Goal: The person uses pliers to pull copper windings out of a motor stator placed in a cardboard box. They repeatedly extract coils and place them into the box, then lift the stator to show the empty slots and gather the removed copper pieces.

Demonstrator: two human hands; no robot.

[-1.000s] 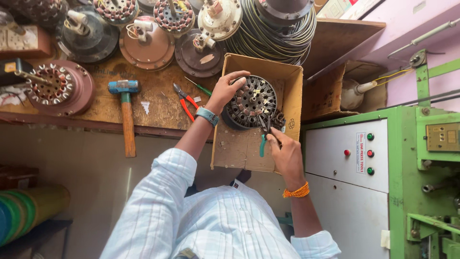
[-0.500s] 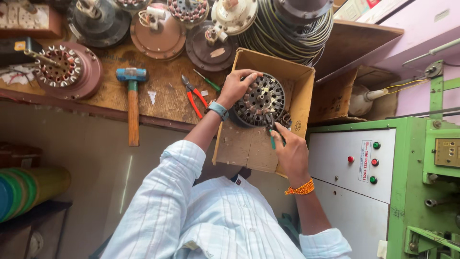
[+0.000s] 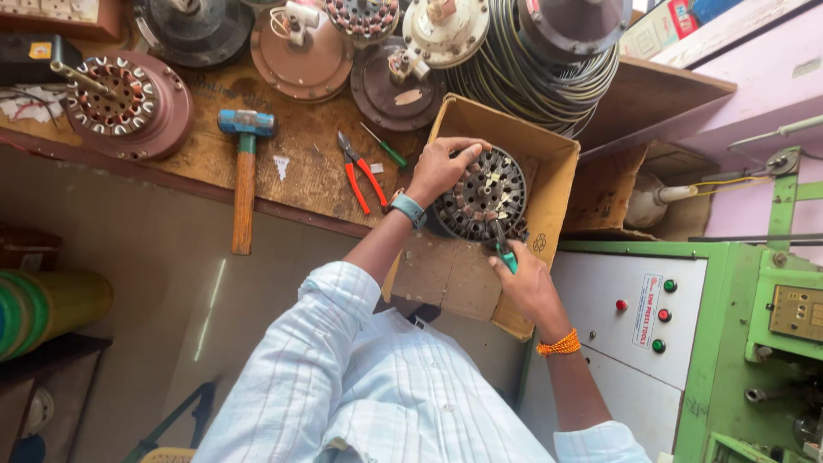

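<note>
A round dark motor stator (image 3: 485,194) with several slots rests over an open cardboard box (image 3: 549,154) at the bench edge. My left hand (image 3: 441,165) grips the stator's left rim and steadies it. A small green-handled tool (image 3: 504,249) is in my right hand (image 3: 525,280), its tip pressed to the stator's near edge. The left wrist wears a watch and the right wrist an orange band.
On the wooden bench lie a blue-headed hammer (image 3: 243,168), red-handled pliers (image 3: 362,173) and a green screwdriver (image 3: 385,147). Fan motor housings (image 3: 300,47), another stator (image 3: 120,99) and wire coils (image 3: 549,73) crowd the back. A green machine with a button panel (image 3: 656,309) stands at right.
The view has shifted, so the bench and box now sit lower and further right in frame. Both hands stay on the stator and tool, with small movement at its near edge.
</note>
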